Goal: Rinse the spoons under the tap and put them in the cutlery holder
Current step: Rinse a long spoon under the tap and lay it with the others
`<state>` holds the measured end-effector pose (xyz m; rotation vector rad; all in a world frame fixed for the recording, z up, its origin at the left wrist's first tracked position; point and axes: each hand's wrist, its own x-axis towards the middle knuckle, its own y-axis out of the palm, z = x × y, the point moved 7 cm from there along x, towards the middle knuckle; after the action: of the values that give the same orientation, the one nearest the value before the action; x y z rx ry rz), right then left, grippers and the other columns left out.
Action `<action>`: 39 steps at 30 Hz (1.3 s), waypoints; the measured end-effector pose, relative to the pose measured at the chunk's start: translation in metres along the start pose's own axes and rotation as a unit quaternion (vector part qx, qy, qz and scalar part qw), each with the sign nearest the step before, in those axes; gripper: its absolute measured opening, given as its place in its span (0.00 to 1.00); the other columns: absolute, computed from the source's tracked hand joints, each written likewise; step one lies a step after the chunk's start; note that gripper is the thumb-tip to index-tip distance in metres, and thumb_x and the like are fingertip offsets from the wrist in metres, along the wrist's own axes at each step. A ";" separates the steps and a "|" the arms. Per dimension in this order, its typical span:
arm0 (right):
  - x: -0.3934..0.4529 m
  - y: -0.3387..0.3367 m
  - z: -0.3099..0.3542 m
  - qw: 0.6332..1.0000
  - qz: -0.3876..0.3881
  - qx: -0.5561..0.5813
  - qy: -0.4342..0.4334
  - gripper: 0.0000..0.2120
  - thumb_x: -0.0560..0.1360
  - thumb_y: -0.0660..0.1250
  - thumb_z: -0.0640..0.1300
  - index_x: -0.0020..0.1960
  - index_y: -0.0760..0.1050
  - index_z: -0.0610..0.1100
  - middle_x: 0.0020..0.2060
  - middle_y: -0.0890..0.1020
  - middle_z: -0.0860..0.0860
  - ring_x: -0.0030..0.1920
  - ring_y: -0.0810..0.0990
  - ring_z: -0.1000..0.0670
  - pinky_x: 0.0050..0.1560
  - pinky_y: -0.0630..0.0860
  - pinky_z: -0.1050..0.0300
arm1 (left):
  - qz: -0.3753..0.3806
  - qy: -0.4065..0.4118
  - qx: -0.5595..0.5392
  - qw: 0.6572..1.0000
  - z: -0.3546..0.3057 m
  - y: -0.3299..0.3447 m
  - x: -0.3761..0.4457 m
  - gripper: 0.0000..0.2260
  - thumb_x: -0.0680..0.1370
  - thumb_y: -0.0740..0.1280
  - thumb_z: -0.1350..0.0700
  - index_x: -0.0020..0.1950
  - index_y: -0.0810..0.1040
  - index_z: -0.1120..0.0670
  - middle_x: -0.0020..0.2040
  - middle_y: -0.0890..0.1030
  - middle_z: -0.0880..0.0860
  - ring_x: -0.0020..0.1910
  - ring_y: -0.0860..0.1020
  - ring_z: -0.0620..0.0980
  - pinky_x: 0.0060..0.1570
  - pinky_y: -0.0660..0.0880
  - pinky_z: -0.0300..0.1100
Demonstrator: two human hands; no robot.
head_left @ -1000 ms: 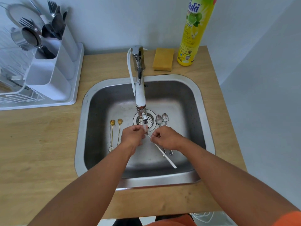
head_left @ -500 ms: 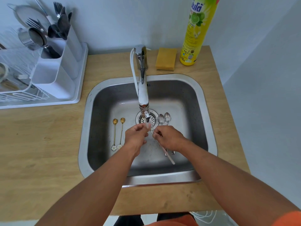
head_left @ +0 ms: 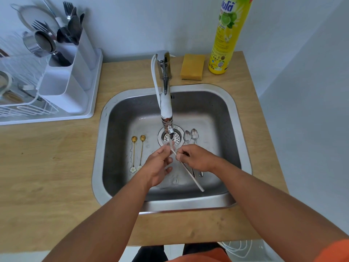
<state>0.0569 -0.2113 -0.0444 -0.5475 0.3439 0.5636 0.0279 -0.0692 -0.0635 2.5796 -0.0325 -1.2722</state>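
Under the tap (head_left: 166, 103), water runs onto the bowl of a long white spoon (head_left: 190, 175). My right hand (head_left: 196, 157) pinches the spoon near its upper handle. My left hand (head_left: 157, 165) rubs the bowl end with thumb and fingers. Its handle slants down to the right over the steel sink (head_left: 117, 140). Two gold spoons (head_left: 137, 153) lie on the sink floor at the left. Two silver spoons (head_left: 190, 136) lie right of the drain, partly hidden by my right hand. The white cutlery holder (head_left: 69, 78) stands at the back left with forks and spoons in it.
A white dish rack (head_left: 28, 108) with a strainer and a metal cup fills the left counter. A yellow sponge (head_left: 192, 67) and a yellow dish-soap bottle (head_left: 226, 36) stand behind the sink. A wall closes off the right side.
The view has shifted slightly. My left fingers have opened a little around the spoon's bowl, and the white handle now reaches further down to the right.
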 end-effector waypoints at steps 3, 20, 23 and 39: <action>0.000 0.001 -0.001 1.000 0.001 0.004 0.003 0.10 0.83 0.65 0.46 0.46 0.78 0.43 0.35 0.77 0.55 0.34 0.72 0.57 0.41 0.72 0.56 | 0.033 0.004 0.004 0.999 -0.004 0.008 -0.002 0.13 0.83 0.66 0.46 0.65 0.84 0.43 0.41 0.77 0.45 0.39 0.71 0.43 0.47 0.67 0.45; -0.002 0.000 0.003 0.996 -0.006 0.085 -0.007 0.10 0.84 0.64 0.46 0.47 0.79 0.44 0.42 0.83 0.53 0.43 0.79 0.56 0.48 0.76 0.57 | -0.046 0.031 -0.026 0.998 -0.013 0.008 0.009 0.14 0.80 0.69 0.40 0.38 0.87 0.42 0.37 0.83 0.40 0.39 0.75 0.43 0.40 0.66 0.44; -0.003 -0.003 -0.003 0.995 -0.030 0.092 0.004 0.09 0.84 0.64 0.45 0.48 0.79 0.45 0.43 0.84 0.51 0.46 0.81 0.53 0.53 0.78 0.51 | -0.059 0.045 -0.006 0.997 -0.017 0.004 0.009 0.09 0.77 0.73 0.41 0.42 0.89 0.42 0.41 0.85 0.40 0.39 0.76 0.41 0.41 0.66 0.44; -0.003 -0.003 -0.011 0.996 -0.054 0.067 0.015 0.10 0.83 0.65 0.47 0.45 0.80 0.50 0.42 0.85 0.53 0.43 0.81 0.52 0.49 0.78 0.52 | -0.083 0.057 0.055 0.993 -0.019 -0.005 0.000 0.14 0.79 0.69 0.37 0.46 0.90 0.43 0.46 0.88 0.45 0.46 0.81 0.44 0.47 0.72 0.46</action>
<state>0.0541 -0.2213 -0.0509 -0.4433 0.3749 0.4250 0.0427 -0.0601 -0.0540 2.7952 0.1414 -1.2067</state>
